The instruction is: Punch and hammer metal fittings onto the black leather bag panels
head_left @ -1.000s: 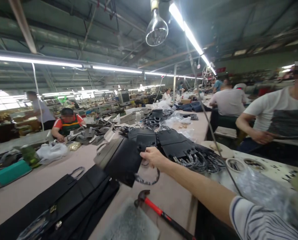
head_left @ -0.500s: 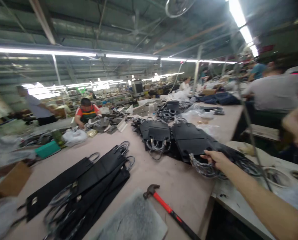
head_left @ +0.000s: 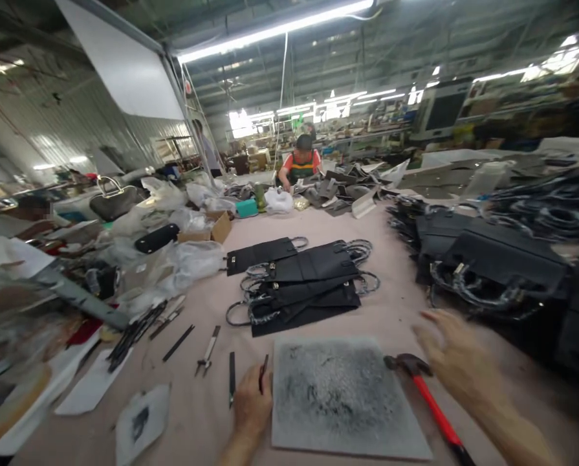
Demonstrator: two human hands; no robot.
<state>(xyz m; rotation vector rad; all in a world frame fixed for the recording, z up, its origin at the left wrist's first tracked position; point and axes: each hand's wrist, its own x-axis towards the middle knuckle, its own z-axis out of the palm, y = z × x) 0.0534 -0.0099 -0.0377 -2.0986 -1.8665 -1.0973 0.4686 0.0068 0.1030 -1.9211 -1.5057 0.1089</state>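
Observation:
My left hand (head_left: 253, 398) is closed around a thin dark tool (head_left: 264, 370), whose tip points up beside the left edge of a grey, worn slab (head_left: 342, 401). What kind of tool it is I cannot make out. My right hand (head_left: 447, 343), somewhat blurred, reaches out with its fingers apart and holds nothing. It hovers just right of the head of a claw hammer (head_left: 429, 401) with a red and black handle. Beyond the slab lie flat black bag pieces (head_left: 313, 265) with wrapped loop handles, overlapping in a pile.
More black bag pieces (head_left: 502, 252) are heaped at the right. A divider-like metal tool (head_left: 209, 353) and dark strips (head_left: 178, 343) lie to the left. Plastic bags (head_left: 187, 265) and a cardboard box (head_left: 216, 226) stand farther back. Across the table a person (head_left: 301, 162) handles grey scraps.
The view has swung left and down. My right hand has let go of the bag handles on the right-hand pile and come back near the hammer. My left hand has come into view.

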